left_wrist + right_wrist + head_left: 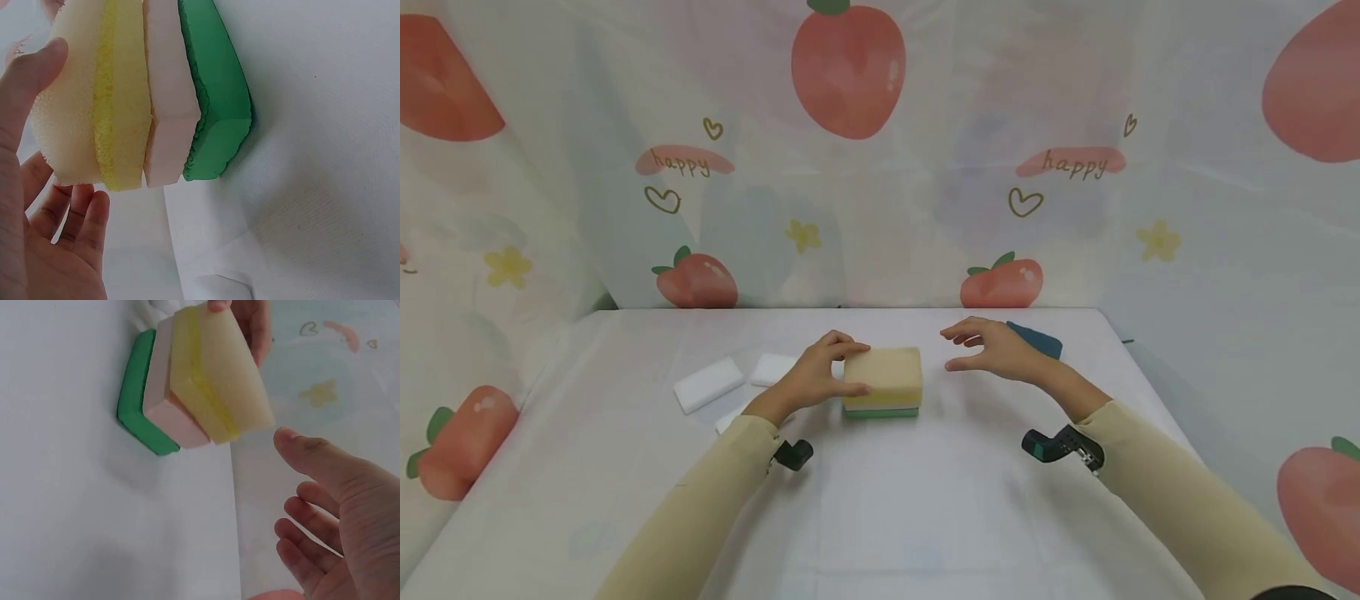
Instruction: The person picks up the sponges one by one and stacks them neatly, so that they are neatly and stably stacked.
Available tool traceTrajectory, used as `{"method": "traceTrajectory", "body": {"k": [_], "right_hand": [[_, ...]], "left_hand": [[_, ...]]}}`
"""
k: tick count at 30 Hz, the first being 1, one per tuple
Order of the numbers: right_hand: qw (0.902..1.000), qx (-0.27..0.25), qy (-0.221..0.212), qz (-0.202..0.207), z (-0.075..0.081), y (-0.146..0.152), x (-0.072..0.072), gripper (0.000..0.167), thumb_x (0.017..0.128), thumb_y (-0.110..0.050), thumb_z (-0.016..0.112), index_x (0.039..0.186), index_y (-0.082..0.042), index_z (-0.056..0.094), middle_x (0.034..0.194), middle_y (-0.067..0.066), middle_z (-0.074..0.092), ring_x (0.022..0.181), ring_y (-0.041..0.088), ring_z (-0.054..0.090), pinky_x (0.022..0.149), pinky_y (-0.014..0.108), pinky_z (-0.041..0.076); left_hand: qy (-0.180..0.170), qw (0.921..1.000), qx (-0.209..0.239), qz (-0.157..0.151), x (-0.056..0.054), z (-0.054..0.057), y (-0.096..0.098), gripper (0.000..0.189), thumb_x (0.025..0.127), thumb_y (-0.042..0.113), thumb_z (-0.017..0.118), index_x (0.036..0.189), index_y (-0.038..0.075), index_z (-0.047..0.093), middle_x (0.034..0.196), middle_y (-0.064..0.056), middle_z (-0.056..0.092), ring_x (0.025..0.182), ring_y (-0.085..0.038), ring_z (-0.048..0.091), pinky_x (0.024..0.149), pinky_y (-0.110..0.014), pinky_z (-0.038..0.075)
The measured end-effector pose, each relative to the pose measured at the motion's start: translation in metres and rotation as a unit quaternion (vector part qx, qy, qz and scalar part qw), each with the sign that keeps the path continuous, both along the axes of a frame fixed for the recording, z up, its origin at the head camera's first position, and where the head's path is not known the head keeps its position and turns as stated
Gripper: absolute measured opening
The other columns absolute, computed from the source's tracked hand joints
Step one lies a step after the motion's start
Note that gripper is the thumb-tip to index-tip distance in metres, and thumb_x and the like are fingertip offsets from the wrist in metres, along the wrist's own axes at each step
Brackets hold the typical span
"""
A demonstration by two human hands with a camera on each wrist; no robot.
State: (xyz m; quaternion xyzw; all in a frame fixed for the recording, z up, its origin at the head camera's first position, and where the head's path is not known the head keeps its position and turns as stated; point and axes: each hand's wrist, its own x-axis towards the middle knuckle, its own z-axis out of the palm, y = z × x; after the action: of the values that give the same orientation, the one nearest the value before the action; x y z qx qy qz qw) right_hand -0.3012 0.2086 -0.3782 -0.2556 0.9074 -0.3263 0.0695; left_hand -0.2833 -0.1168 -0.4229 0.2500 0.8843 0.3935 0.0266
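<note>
A stack of sponges stands mid-table: a green sponge (pixel 882 413) at the bottom, a pinkish-white sponge (pixel 172 106) over it, and a pale yellow sponge (pixel 883 375) with a brighter yellow band on top. My left hand (pixel 808 375) grips the top sponge from its left side, thumb at the near side and fingers at the far side. To the right of the stack, my right hand (pixel 996 350) is held apart from it, thumb and fingers spread and nothing between them. In the right wrist view its thumb points toward the top sponge's corner.
Behind my right hand lies a dark blue flat piece (pixel 1039 340). On the left are a white block (pixel 709 385), another white piece (pixel 772 369), and a third partly hidden by my left wrist. A printed curtain (pixel 910 183) hangs behind the white-covered table (pixel 910 508).
</note>
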Motion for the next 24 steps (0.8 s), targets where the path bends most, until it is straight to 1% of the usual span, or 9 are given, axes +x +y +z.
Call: {"method": "traceTrajectory", "body": {"k": [5, 9, 15, 18, 24], "right_hand": [[0.9984, 0.025, 0.031, -0.040, 0.002, 0.025, -0.007, 0.065, 0.081, -0.030, 0.082, 0.135, -0.001, 0.057, 0.133, 0.017, 0.060, 0.118, 0.035, 0.056, 0.103, 0.049, 0.046], [0.9951, 0.046, 0.037, -0.080, 0.001, 0.047, -0.014, 0.066, 0.084, -0.030, 0.080, 0.137, 0.000, 0.055, 0.133, 0.022, 0.058, 0.119, 0.040, 0.055, 0.101, 0.053, 0.046], [0.9899, 0.060, 0.020, -0.126, -0.008, 0.080, -0.025, 0.072, 0.087, -0.035, 0.075, 0.141, 0.004, 0.048, 0.136, 0.028, 0.051, 0.123, 0.046, 0.049, 0.101, 0.057, 0.044], [0.9876, 0.067, 0.010, -0.141, -0.013, 0.093, -0.027, 0.077, 0.088, -0.039, 0.074, 0.143, 0.004, 0.044, 0.139, 0.029, 0.048, 0.125, 0.047, 0.047, 0.101, 0.058, 0.044], [0.9833, 0.092, 0.001, -0.157, -0.022, 0.111, -0.028, 0.083, 0.087, -0.043, 0.073, 0.144, 0.007, 0.040, 0.141, 0.032, 0.044, 0.128, 0.049, 0.043, 0.099, 0.061, 0.043]], "left_hand": [[0.001, 1.0000, 0.001, 0.001, -0.001, -0.001, 0.000, 0.064, 0.076, 0.030, 0.087, 0.133, 0.016, 0.062, 0.122, -0.003, 0.050, 0.117, -0.025, 0.055, 0.105, -0.048, 0.044], [0.006, 1.0000, -0.006, 0.003, -0.002, -0.002, -0.001, 0.064, 0.075, 0.031, 0.087, 0.133, 0.017, 0.063, 0.123, -0.002, 0.050, 0.116, -0.022, 0.054, 0.104, -0.045, 0.044], [0.017, 0.9998, -0.010, 0.001, -0.002, -0.002, -0.001, 0.064, 0.076, 0.032, 0.086, 0.133, 0.016, 0.062, 0.123, -0.003, 0.051, 0.114, -0.020, 0.053, 0.102, -0.042, 0.044], [0.019, 0.9998, -0.010, 0.000, -0.001, -0.002, -0.001, 0.064, 0.076, 0.032, 0.086, 0.133, 0.015, 0.062, 0.123, -0.003, 0.051, 0.113, -0.020, 0.052, 0.102, -0.042, 0.044], [0.013, 0.9999, -0.010, 0.004, 0.000, -0.002, -0.002, 0.065, 0.075, 0.031, 0.087, 0.133, 0.016, 0.062, 0.124, -0.002, 0.051, 0.115, -0.020, 0.051, 0.103, -0.041, 0.043]]}}
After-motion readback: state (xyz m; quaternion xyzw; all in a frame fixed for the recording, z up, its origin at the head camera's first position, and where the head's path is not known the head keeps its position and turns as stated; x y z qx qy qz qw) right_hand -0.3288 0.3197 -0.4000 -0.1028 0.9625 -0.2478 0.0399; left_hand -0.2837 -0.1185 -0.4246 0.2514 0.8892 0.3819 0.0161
